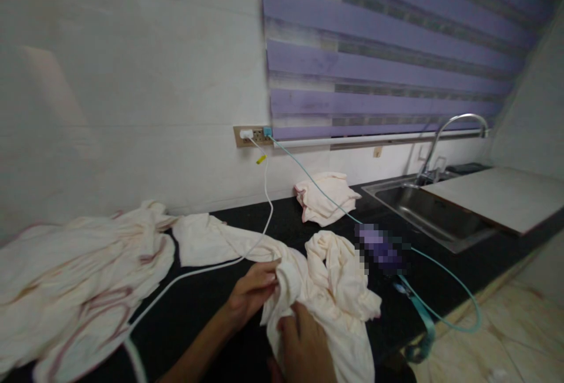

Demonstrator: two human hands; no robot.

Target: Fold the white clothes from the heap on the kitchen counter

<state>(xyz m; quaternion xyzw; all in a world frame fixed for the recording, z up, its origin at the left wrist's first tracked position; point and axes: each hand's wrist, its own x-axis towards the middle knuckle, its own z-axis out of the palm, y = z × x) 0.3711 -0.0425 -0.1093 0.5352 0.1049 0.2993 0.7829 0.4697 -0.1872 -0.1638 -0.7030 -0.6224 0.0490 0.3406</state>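
Black and glossy, the surface [211,312] runs along a pale wall under a purple striped blind [388,60], with a steel sink [423,207] and curved tap [458,124] at its far right end. Near the front edge lies a crumpled cream garment [335,283], and both hands are on it. The left hand [253,292] pinches a fold at the garment's left side, its grip clenched on the cloth between thumb and fingers. The right hand [304,345] sits lower, just at the bottom of the view, pressed against the hanging part of the same garment with cloth gathered at the fingers; its grip seems to be grasping the fabric, though the fingertips are hidden. To the left, a larger cream cloth with reddish trim [74,289] is spread over the surface. A folded cream cloth [326,195] rests by the wall, near the sink. A white cable [264,195] drops from a wall socket [251,135] and passes under the garment's left part, while a teal cable [317,189] runs from the same socket across the folded cloth to a blurred purple object [381,248] just right of the garment.
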